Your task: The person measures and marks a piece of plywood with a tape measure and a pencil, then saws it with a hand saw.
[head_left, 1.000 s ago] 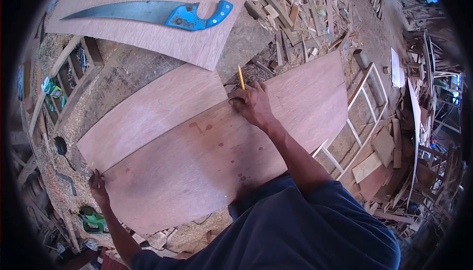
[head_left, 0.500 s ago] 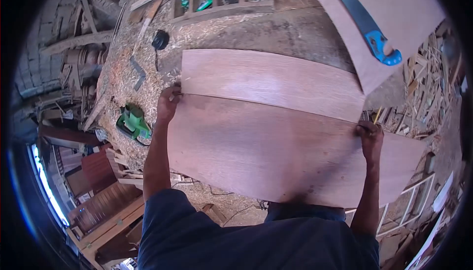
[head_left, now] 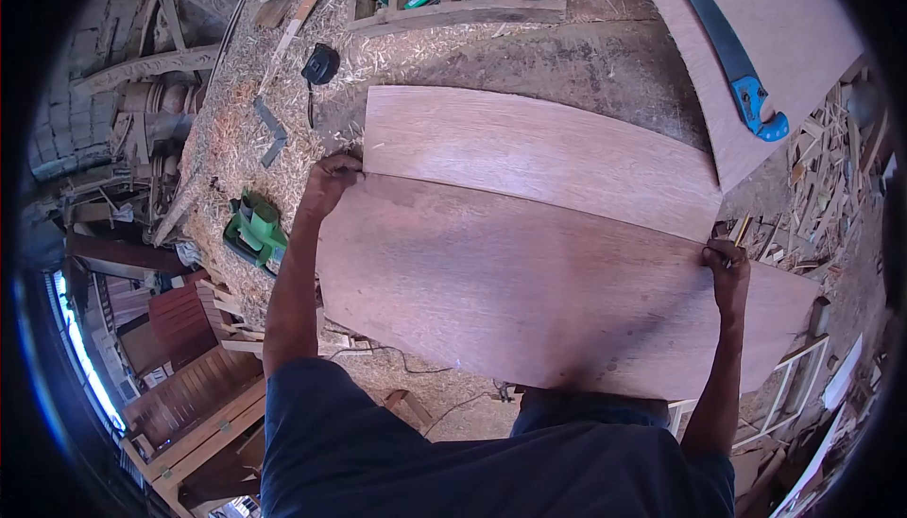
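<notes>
A narrow plywood strip (head_left: 529, 145) lies along the far edge of a larger plywood sheet (head_left: 510, 282), its near edge running over or against that sheet. At the strip's left near corner, my left hand (head_left: 331, 182) is closed with its fingertips on the edge. My right hand (head_left: 727, 265) pinches the strip's right near corner. A thin yellow stick, seemingly a pencil (head_left: 744, 224), pokes up from the right fingers. The thumb undersides are hidden in both hands.
A blue-handled handsaw (head_left: 756, 110) rests on another plywood piece (head_left: 789, 17) at far right. Left are a green power tool (head_left: 255, 227), a grey metal square (head_left: 271, 130) and a black tape measure (head_left: 321, 63). A divided wooden tray (head_left: 463, 15) stands behind. Shavings cover the bench.
The view has shifted and turned slightly, so the tray and saw appear farther right. Both hands remain at the strip's two ends, with their grip much the same.
</notes>
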Demonstrator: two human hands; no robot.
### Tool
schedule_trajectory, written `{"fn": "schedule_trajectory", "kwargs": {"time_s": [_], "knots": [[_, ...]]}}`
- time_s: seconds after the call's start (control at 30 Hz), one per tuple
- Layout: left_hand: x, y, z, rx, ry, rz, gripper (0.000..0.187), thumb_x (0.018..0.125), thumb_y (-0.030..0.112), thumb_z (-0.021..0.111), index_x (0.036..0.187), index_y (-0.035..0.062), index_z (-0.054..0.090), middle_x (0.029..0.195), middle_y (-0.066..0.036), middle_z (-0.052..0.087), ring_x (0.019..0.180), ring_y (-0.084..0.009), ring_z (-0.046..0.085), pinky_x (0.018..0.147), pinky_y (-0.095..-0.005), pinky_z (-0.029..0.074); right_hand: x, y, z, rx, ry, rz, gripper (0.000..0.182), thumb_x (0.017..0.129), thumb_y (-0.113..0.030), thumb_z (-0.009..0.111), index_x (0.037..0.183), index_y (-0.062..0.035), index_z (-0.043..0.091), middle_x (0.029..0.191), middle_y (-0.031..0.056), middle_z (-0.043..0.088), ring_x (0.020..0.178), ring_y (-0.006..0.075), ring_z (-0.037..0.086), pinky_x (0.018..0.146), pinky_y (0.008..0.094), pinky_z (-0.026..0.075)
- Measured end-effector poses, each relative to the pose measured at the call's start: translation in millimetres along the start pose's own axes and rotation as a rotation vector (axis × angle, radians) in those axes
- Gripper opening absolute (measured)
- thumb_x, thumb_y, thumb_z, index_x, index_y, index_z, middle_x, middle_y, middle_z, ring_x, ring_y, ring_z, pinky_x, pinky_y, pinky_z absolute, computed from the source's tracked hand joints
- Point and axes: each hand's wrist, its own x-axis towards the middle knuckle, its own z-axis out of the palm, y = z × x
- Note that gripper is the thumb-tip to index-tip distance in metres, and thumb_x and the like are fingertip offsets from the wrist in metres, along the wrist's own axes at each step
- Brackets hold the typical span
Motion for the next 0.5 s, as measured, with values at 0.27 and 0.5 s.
{"fn": "schedule_trajectory", "kwargs": {"time_s": [0.27, 0.5], "knots": [[14.1, 12.7, -10.3, 0.089, -0.107, 0.008, 0.017, 0.086, -0.007, 0.071, 0.099, 0.0008, 0.079, 0.100, -0.004, 0.076, 0.097, -0.0134, 0.068, 0.092, -0.0307, 0.053, -3.1, -5.0, 1.7, 0.018, 0.000, 0.074, 0.013, 0.092, -0.001, 0.076, 0.104, 0.0028, 0.077, 0.090, 0.0094, 0.071, 0.082, 0.0166, 0.067, 0.078, 0.0328, 0.054], [8.3, 16.7, -13.8, 0.059, -0.132, 0.024, 0.023, 0.088, -0.008, 0.067, 0.107, 0.0004, 0.078, 0.104, -0.006, 0.076, 0.101, -0.0150, 0.068, 0.096, -0.0305, 0.051, -1.9, 12.8, 1.6, 0.024, -0.001, 0.052, 0.013, 0.092, -0.001, 0.077, 0.104, 0.0003, 0.077, 0.089, 0.0073, 0.071, 0.082, 0.0157, 0.064, 0.079, 0.0313, 0.051]]}}
